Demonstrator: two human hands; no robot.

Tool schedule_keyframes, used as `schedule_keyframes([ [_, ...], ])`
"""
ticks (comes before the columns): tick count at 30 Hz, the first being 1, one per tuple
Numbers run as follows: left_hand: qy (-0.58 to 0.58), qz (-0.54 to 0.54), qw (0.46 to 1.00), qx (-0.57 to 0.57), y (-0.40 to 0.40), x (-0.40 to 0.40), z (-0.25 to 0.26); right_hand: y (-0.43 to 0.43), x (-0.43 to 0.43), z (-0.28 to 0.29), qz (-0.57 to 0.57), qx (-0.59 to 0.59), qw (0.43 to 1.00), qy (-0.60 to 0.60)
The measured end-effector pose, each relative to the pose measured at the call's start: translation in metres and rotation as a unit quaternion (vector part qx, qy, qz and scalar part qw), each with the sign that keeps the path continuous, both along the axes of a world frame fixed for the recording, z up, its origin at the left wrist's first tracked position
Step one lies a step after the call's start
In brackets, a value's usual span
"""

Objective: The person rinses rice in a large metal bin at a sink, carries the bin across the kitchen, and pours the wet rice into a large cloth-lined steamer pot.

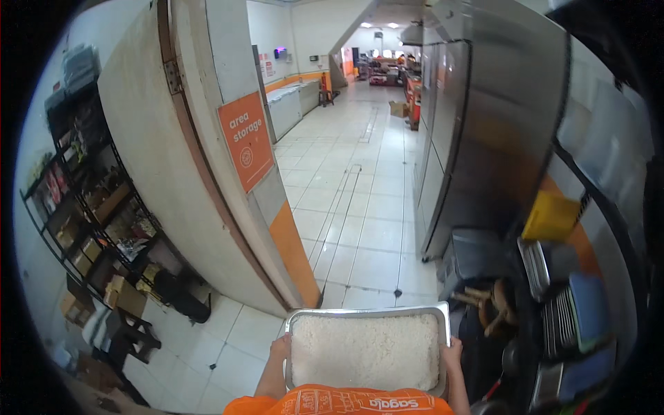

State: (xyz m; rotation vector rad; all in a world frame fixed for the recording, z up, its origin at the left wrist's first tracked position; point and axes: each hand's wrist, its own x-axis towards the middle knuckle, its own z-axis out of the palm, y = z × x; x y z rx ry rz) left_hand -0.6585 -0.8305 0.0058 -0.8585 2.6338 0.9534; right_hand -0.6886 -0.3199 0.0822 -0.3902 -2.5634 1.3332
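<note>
A rectangular metal tray (367,312) is held level in front of my body, close against my orange shirt (342,402). White grains that look like rice (363,350) fill it almost to the rim in a flat layer. My left hand (280,346) grips the tray's left side. On the opposite side, my right hand (452,350) has hold of the right rim. The fingers beneath the tray are hidden.
To the left stand an open door (150,119) and a black shelf rack (93,207) with boxes. A tall steel refrigerator (498,114) lines the right, with a rack of trays (560,321) nearer me. White floor tiles (368,228) run ahead toward a cardboard box (398,108).
</note>
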Motion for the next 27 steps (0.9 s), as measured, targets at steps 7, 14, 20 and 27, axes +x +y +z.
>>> schedule_keyframes([
  [7,-0.021,-0.009,0.997,-0.069,-0.024,-0.261,-0.051,-0.021,-0.208,-0.014,-0.048,-0.145,0.988,-0.012],
  [14,-0.022,-0.079,0.995,-0.063,-0.012,-0.537,-0.059,0.010,-0.415,-0.060,-0.092,-0.103,0.990,0.020],
  [20,-0.045,-0.133,0.987,-0.079,-0.038,-0.720,-0.085,-0.006,-0.664,-0.026,-0.052,-0.024,0.998,-0.001],
  [27,-0.056,-0.019,0.998,0.007,-0.072,-0.922,-0.044,-0.047,-0.922,0.018,-0.030,-0.062,0.997,-0.016],
])
